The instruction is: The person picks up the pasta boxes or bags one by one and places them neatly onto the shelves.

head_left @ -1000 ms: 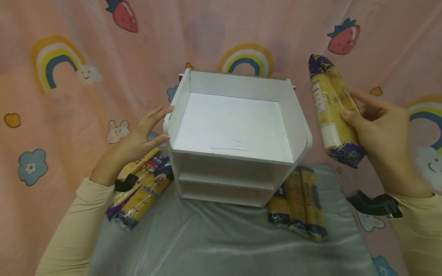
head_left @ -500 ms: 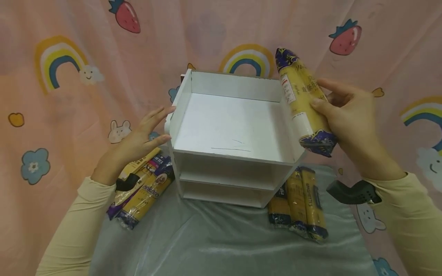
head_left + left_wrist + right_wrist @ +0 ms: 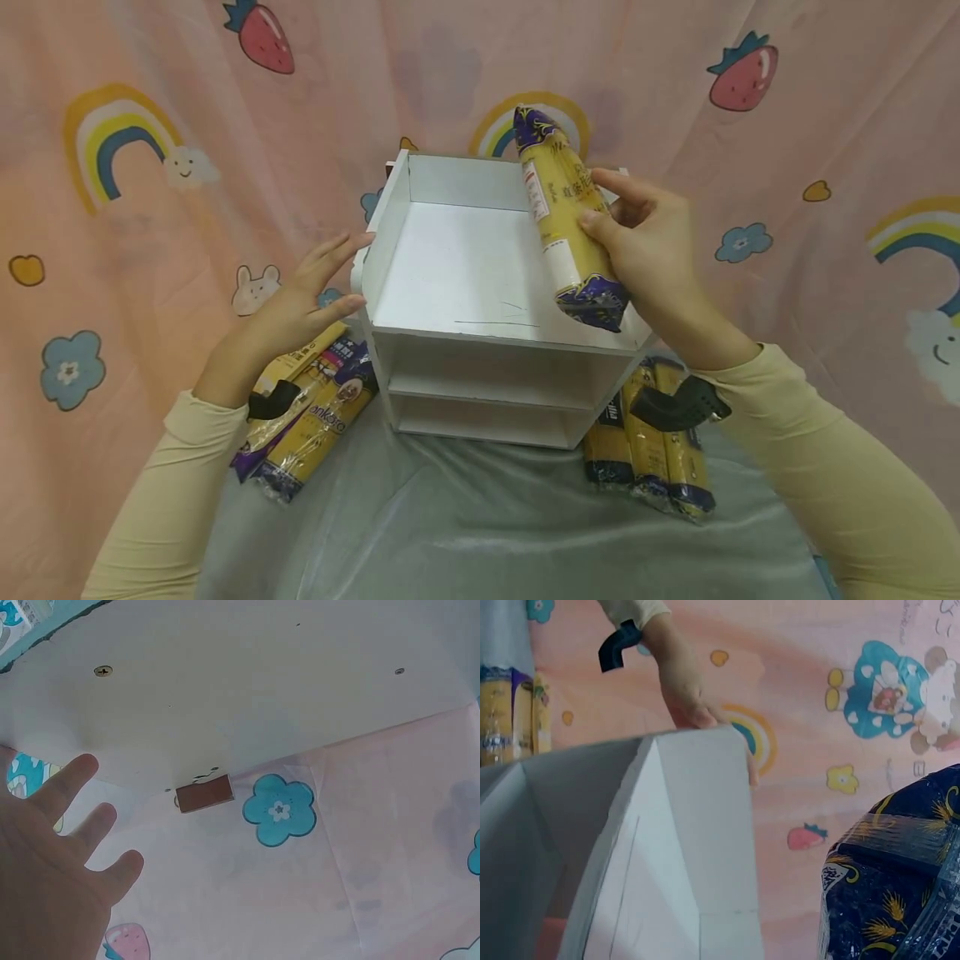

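My right hand (image 3: 652,242) grips a yellow spaghetti packet (image 3: 562,200) with dark blue ends, thumb on its near face. The packet hangs tilted above the top tray of a white shelf unit (image 3: 457,267). In the right wrist view, the packet's blue end (image 3: 892,877) fills the lower right corner. At the unit's left side, my left hand (image 3: 307,292) has its fingers spread, fingertips right at the side panel. The left wrist view shows that hand (image 3: 60,862) with straight, parted fingers beside the white panel (image 3: 225,690).
Pasta packets (image 3: 315,417) lie on the grey cloth (image 3: 450,525) left of the unit. Three more packets (image 3: 645,450) lie to its right, partly behind the right wrist's black camera mount (image 3: 678,406). A pink patterned curtain (image 3: 337,108) hangs behind.
My right hand has carried the spaghetti packet leftward, from beyond the unit's right side to over its top tray. The left hand has stayed at the side panel.
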### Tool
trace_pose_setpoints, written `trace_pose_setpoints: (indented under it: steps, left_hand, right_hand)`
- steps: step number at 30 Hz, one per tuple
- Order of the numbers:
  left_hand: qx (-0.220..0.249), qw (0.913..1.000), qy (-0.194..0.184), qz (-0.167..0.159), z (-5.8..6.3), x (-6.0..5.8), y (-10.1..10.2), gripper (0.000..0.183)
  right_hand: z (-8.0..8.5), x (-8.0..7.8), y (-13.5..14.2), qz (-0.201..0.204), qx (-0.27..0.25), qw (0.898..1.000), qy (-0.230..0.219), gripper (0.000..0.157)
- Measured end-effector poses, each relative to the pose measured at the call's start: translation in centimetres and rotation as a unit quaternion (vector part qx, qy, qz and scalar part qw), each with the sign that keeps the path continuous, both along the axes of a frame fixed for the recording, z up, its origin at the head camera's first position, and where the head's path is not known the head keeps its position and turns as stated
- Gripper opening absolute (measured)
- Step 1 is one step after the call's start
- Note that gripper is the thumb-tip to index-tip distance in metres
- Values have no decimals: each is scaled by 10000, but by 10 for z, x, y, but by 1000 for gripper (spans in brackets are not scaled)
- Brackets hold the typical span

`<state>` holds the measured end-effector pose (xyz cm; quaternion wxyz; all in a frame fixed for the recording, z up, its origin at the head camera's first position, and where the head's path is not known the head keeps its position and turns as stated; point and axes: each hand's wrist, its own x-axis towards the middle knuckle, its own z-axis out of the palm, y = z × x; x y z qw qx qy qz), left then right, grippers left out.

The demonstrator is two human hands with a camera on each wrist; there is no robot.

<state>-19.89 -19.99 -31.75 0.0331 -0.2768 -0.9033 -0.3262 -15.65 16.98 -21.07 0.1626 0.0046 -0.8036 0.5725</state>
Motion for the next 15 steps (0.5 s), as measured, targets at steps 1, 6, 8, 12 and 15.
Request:
trace_pose_setpoints:
  steps: [1, 6, 8, 12, 15]
  left_hand:
    - [-3, 10000, 12, -1, 0, 0, 0, 71]
    - [-26, 10000, 17, -36, 0, 0, -1, 71]
    - [-27, 10000, 11, -55, -1, -1, -1, 71]
    - [-14, 10000, 41, -60, -2, -3, -1, 70]
    - [-17, 10000, 82, -54, -1, -2, -2, 70]
  right_hand:
    - [-1, -1, -4, 37, -30, 10000, -15, 47]
    - [-7, -6, -22, 226, -272, 9993, -101, 49]
    - [-10, -8, -28, 261, -336, 9990, -126, 48]
    - [-15, -13, -40, 310, -352, 9988, -130, 47]
    - [-19, -16, -49, 349, -365, 9986, -128, 47]
